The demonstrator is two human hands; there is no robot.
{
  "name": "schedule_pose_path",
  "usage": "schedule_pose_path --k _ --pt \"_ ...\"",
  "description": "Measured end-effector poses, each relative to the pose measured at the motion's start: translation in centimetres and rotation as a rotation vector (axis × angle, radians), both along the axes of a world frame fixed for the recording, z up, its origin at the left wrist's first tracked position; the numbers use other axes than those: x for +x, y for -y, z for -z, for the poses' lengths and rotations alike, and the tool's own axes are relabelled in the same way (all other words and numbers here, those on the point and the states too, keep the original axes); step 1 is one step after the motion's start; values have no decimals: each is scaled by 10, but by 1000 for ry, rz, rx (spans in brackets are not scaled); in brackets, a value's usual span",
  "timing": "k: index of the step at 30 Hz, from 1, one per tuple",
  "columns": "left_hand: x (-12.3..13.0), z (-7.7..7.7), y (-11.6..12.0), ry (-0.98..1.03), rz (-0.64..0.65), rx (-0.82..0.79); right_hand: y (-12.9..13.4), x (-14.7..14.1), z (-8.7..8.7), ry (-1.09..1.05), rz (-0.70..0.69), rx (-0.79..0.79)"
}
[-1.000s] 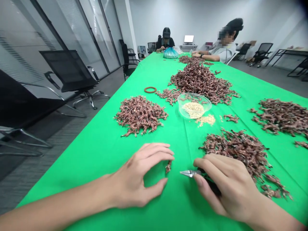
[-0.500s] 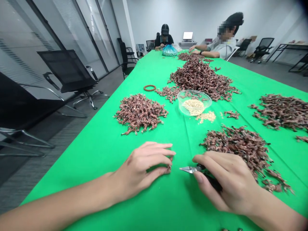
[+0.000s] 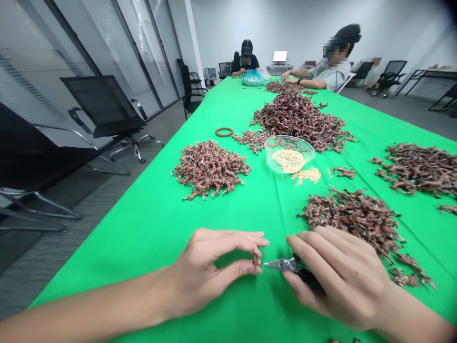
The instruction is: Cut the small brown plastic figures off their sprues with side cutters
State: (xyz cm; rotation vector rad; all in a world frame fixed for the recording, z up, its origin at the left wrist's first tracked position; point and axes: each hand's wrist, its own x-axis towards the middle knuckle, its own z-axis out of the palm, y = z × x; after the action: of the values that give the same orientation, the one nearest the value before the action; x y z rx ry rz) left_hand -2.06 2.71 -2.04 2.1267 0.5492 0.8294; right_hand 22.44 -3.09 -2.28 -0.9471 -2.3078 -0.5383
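My left hand (image 3: 210, 267) pinches a small brown animal-shaped figurine (image 3: 256, 258) between thumb and fingertips, just above the green cloth. Most of the figurine is hidden by the fingers. My right hand (image 3: 339, 271) is wrapped round the dark handles of a pair of pliers (image 3: 280, 264). The narrow silver jaws point left, their tip very close to the figurine; whether they touch it I cannot tell. Beyond my right hand lies a pile of similar brown figurines (image 3: 352, 214). Another figurine pile (image 3: 210, 166) lies beyond my left hand.
A clear plastic bowl (image 3: 310, 155) of small golden pieces stands mid-table, with some loose pieces (image 3: 309, 175) spilled beside it. Behind it rises a large figurine heap (image 3: 303, 116); another pile (image 3: 423, 166) is at right. A brown beaded ring (image 3: 223, 132) lies left. Two people sit at the far end.
My left hand has lowered slightly and turned the figurine toward the pliers. The pliers have dropped a little, and their tip is now closer to the figurine.
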Motion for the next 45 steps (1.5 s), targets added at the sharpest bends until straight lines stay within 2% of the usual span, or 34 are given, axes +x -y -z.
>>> schedule_pose_path --k 9,22,32,36,42,45 --pt "7 -7 4 58 22 -378 4 2 -2 89 -9 66" --pt "7 -8 1 54 65 -477 4 -5 -5 43 1 86" --pt "7 -6 4 63 50 -462 5 -12 -16 25 42 111" --pt "7 -4 3 85 26 -382 6 -16 -13 -34 82 -22" --pt "5 -2 1 148 69 -80 13 -21 -1 -133 162 -376" --pt "4 -2 0 141 60 -72 13 -20 -1 -152 181 -495"
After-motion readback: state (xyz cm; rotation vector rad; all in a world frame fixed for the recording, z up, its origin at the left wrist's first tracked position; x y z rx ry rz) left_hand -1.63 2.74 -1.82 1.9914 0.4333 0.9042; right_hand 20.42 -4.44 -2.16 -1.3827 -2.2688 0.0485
